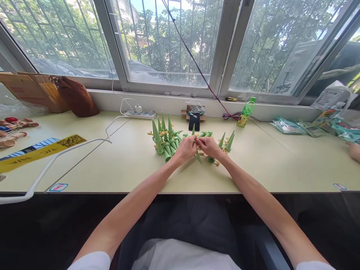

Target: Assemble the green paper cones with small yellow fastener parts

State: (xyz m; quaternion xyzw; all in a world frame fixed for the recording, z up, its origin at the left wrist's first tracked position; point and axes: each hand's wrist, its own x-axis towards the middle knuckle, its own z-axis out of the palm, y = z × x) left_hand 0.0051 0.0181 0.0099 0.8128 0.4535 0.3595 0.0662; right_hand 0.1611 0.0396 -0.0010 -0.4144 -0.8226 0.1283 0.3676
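Note:
My left hand [188, 147] and my right hand [207, 146] meet over the table, fingertips pressed together in a pinch. A slim green plastic spike [198, 157] sticks out below the fingers, pointing towards me. The left fingers close on it; what the right fingertips grip is hidden. Another green point [193, 129] rises just behind the left hand. Left of my hands is a cluster of green cone-shaped spikes [158, 145], some upright and some lying, with small yellow parts among them. More upright green spikes [230, 142] are beside my right hand, near a green ring-shaped piece [211, 160].
Behind the spikes lie a black phone [194, 122] and a small open box [196, 109]. A green-capped bottle [246, 112] and a white power strip [140, 114] stand near the window. A white cable [84, 141] crosses the left side. Another person's hand [353, 150] shows at far right.

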